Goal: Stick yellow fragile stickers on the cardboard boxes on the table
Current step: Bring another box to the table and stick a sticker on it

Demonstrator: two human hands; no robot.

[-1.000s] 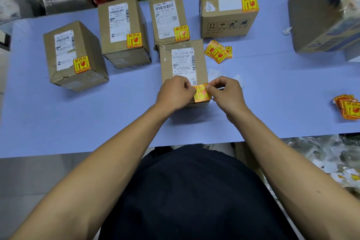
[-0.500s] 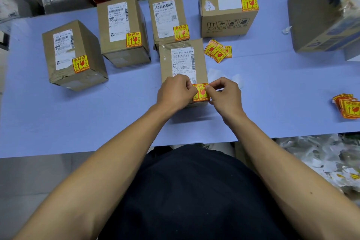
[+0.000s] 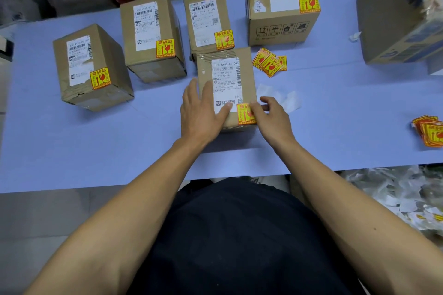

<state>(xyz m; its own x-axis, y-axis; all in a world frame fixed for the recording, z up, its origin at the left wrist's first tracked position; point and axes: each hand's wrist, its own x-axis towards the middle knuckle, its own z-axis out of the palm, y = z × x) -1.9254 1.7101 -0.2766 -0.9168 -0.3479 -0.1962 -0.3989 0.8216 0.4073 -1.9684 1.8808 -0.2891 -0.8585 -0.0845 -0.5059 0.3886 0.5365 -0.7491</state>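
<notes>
In the head view, a small brown cardboard box [image 3: 225,88] with a white shipping label is seen standing on the pale blue table [image 3: 96,141], nearest the person. The left hand [image 3: 201,112] is laid flat on the box's top and left edge with fingers straight, probably so that the box is steadied and kept from sliding. A yellow and red fragile sticker [image 3: 244,115] is seen on the near right corner of that top face, and the right hand [image 3: 271,115] is placed against it with fingers loosely extended, a fingertip resting on the sticker's right part, seemingly so that it is pressed down; nothing is gripped by either hand. Four other brown cardboard boxes [image 3: 151,36] are ranged farther back, each already marked with a like sticker, so this box is judged to be the last of the five. A loose cluster of spare yellow stickers [image 3: 269,62] is lying just right of the near box, a second pile of stickers [image 3: 429,130] is kept at the right edge, and a white backing paper [image 3: 287,100] is left beside the right hand.
</notes>
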